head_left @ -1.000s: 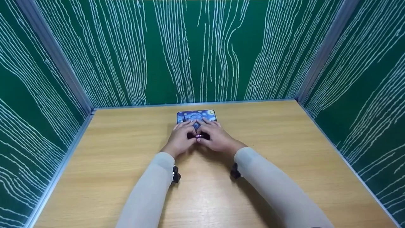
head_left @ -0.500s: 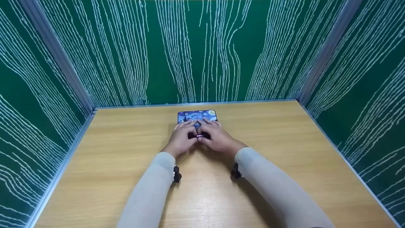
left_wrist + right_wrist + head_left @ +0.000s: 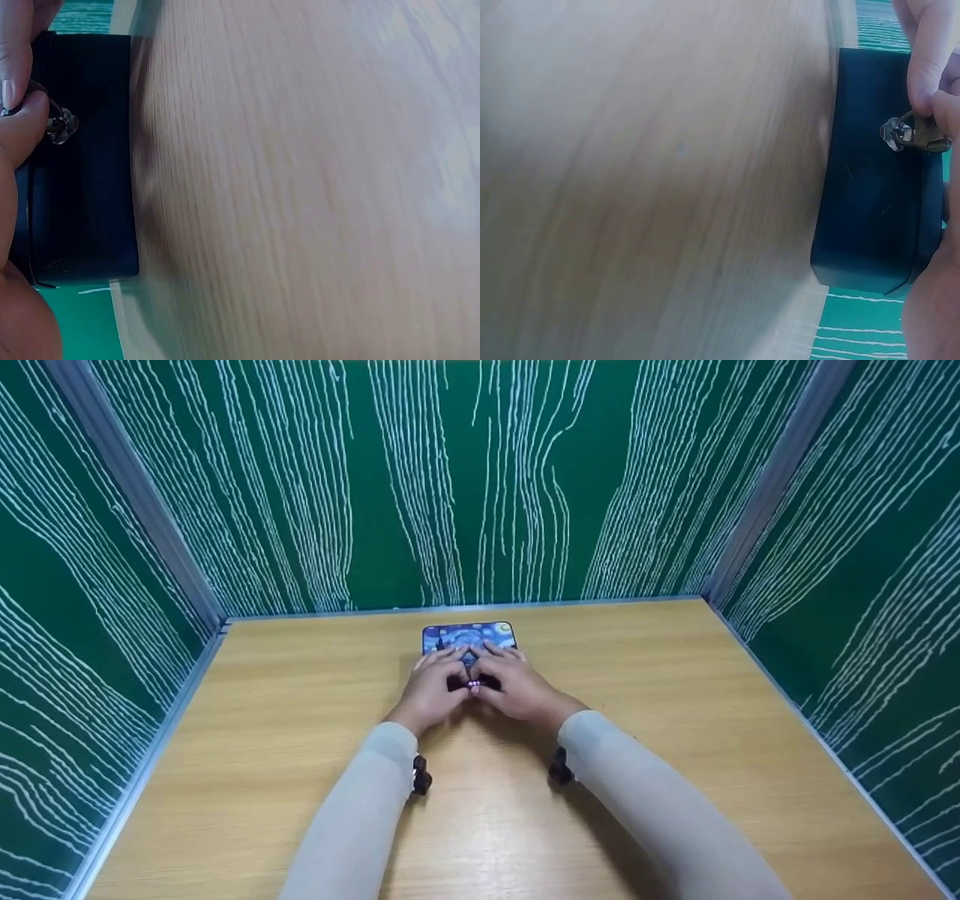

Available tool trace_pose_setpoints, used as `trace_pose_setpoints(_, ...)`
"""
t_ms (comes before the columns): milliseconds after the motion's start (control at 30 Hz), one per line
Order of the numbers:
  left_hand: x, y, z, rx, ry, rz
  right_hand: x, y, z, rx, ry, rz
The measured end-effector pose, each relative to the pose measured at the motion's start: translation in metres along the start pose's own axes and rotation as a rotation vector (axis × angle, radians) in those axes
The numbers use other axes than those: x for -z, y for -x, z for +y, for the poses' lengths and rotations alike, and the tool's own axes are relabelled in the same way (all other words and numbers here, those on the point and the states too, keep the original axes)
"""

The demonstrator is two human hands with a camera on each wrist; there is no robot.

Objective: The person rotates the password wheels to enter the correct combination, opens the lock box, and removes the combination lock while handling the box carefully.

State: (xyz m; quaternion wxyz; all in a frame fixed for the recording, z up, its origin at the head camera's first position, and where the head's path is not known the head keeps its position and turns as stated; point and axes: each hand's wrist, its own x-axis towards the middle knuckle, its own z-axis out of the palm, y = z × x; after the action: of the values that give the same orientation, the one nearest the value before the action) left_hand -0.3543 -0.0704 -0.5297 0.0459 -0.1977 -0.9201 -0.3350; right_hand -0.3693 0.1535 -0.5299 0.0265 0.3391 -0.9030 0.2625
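Observation:
A dark blue-black box (image 3: pixel 866 195) stands on the table, its lid (image 3: pixel 469 636) printed with a swirling blue night-sky picture. On its front sits a silver metal clasp (image 3: pixel 896 133), with a wire loop and a small plate reaching up to the lid. My left hand (image 3: pixel 431 690) and right hand (image 3: pixel 517 690) meet here, the outer fingers lying over the lid. Thumbs and index fingers bend together and pinch the clasp; the left wrist view shows the left thumb (image 3: pixel 28 124) against its loop. Both hands cover much of the lid and its front edge.
The wooden table (image 3: pixel 480 810) carries the box near its back edge. Green panels (image 3: pixel 517 472) with white wavy lines rise behind and on both sides, joined by grey metal posts (image 3: pixel 780 487). Small black devices (image 3: pixel 420 775) sit at both wrists.

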Motion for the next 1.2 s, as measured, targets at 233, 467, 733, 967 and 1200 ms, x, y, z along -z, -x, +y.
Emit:
trace_pose_setpoints(233,-0.0012,-0.0015,-0.0046,-0.047,-0.007,0.017,0.0019,0.0003,-0.0025,-0.002,0.005,-0.016)
trace_pose_setpoints(467,-0.0007,-0.0006,-0.0049,-0.033,-0.003,0.02,0.0031,-0.0005,-0.0034,-0.07,-0.04,-0.035)
trace_pose_setpoints(733,-0.0008,-0.0006,-0.0042,-0.027,-0.005,0.013,0.0043,-0.0005,-0.0031,-0.081,-0.052,-0.043)
trace_pose_setpoints(967,-0.0007,-0.0002,-0.0043,-0.013,0.002,0.003,0.0036,-0.0002,-0.0018,-0.049,-0.036,-0.039)
trace_pose_setpoints(1200,-0.0007,-0.0001,-0.0061,-0.058,0.017,0.028,0.004,-0.0011,-0.0032,-0.023,-0.039,-0.031)
